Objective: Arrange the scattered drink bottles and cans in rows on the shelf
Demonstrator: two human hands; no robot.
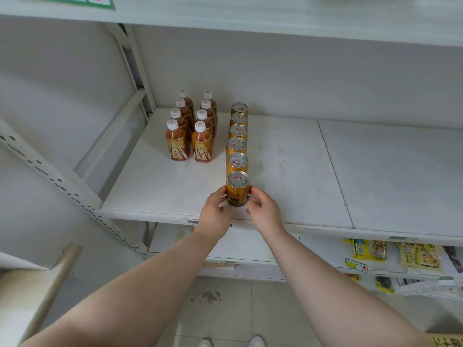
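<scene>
Here, the front can is gripped from both sides. The left hand is curled against its left wall and the right hand against its right wall, with fingertips pressed on the gold label. Both forearms are stretched forward and converge toward the can, and the palms are turned inward to face each other. The can is stood upright between the two hands on the shelf, near its front edge. Directly beyond the hands, five more cans are lined up in single file toward the back wall. The nearest of them seems to touch the gripped can, though the contact cannot be made out for certain. Beyond and to the left of the left hand, eight brown bottles with white caps are set in two files of four. Well to the right of the right hand, a seam between two shelf boards is seen. Below the right forearm, yellow snack packets are laid on a lower level.
</scene>
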